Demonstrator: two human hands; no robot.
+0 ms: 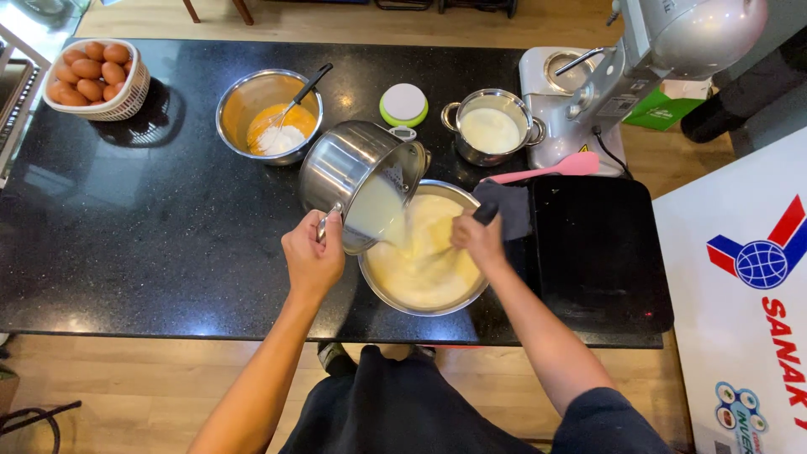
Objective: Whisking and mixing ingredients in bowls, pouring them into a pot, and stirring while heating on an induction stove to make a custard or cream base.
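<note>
- Nearest the viewer, two bare forearms are reaching forward from a dark-clothed body over the near edge of a black speckled desk (151,235).
- The left hand (313,256) is gripping the handle of a steel saucepan (357,172), its fingers (334,220) wrapped fully shut around the handle.
- The saucepan is sitting just beyond those fingers, tilting steeply down to the right, and pale milky liquid (380,214) is pouring over its lip.
- The liquid is falling into a wide steel mixing bowl (424,252), which is resting on the desk near its front edge and is holding creamy yellow batter.
- The right hand (479,240) is hovering over the right rim of that bowl, fingers closed on a dark handle (486,212); the tool's lower end is hidden in the batter.
- Just right of the bowl, a dark cloth (508,206) and a black flat board (597,248) are lying on the desk.
- Farther back, a pink spatula (546,170) is lying beside a small lidless steel pot of white liquid (492,128).
- A round green and white kitchen scale (403,104) is sitting in the middle.
- A steel bowl of yolk and white powder (269,116) is holding a whisk.
- At the far left corner, a basket of brown eggs (91,77) is standing; at the far right, a grey stand mixer (639,67).
</note>
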